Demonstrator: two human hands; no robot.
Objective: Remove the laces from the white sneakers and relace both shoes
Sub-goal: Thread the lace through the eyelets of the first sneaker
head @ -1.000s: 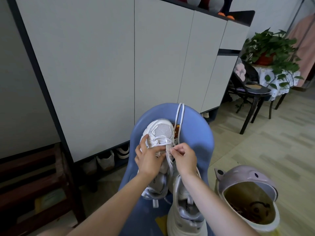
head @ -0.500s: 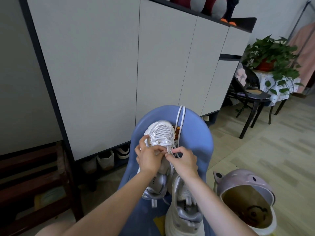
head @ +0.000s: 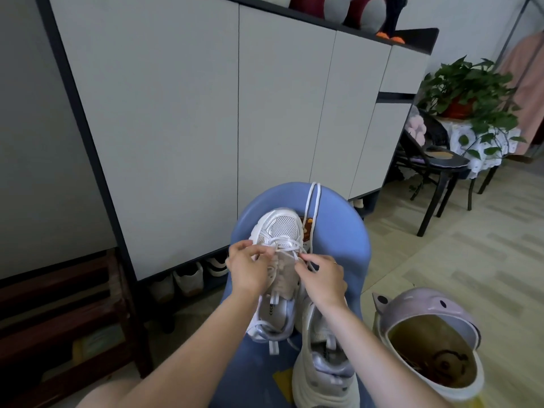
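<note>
The left hand and right hand have drawn apart over the sneaker, fingers pinching its lace (tightening a crossing, likely mid-relacing).

A white mesh-toed sneaker lies toe-away on the blue seat, its white lace crossing the lower eyelets. The second white sneaker lies beside it, nearer, unlaced.
</note>
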